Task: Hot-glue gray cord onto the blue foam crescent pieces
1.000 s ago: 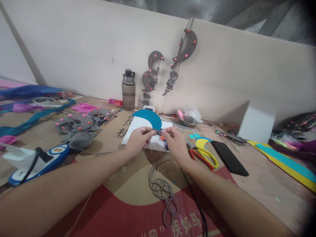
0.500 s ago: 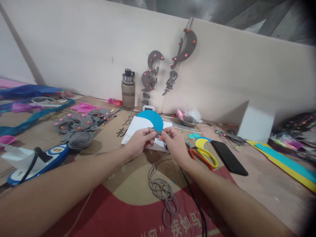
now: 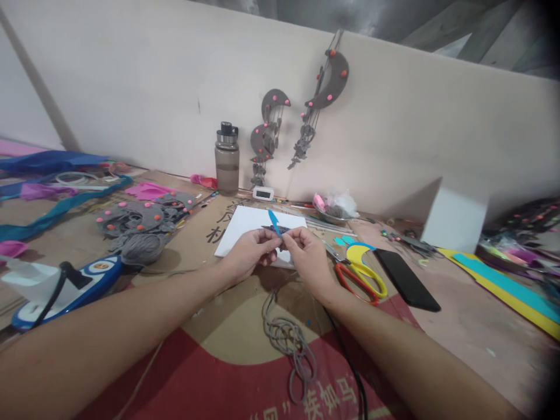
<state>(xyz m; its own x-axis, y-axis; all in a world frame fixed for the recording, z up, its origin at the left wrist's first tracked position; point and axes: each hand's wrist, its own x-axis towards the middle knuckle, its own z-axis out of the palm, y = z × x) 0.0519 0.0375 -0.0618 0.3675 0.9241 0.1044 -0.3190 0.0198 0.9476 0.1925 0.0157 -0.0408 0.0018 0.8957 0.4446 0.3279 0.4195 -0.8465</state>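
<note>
Both hands meet over a white sheet (image 3: pixel 234 227), fingertips nearly touching. A blue crescent piece (image 3: pixel 273 221), seen almost edge-on, rises between them, with a small dark piece (image 3: pixel 282 229) against it. My left hand (image 3: pixel 256 251) pinches the lower end of these pieces from the left. From the right, my right hand (image 3: pixel 306 251) closes thumb and finger on the blue piece. Fingers hide the point where the two pieces meet. Grey cord (image 3: pixel 284 335) lies in loose loops below the hands. Scissors with red and yellow handles (image 3: pixel 356 280) rest right of my right hand.
A black phone (image 3: pixel 406 280) lies right of the scissors. Behind stand a bottle (image 3: pixel 227 163) and a small white clock (image 3: pixel 263 193). Grey yarn (image 3: pixel 143 248) and a blue-white power strip (image 3: pixel 74 289) are at left. Grey crescents (image 3: pixel 335 81) hang on the wall.
The blue crescent has turned from showing its broad face to nearly edge-on, uncovering the small clock and more of the white sheet. Both hands stay in about the same place.
</note>
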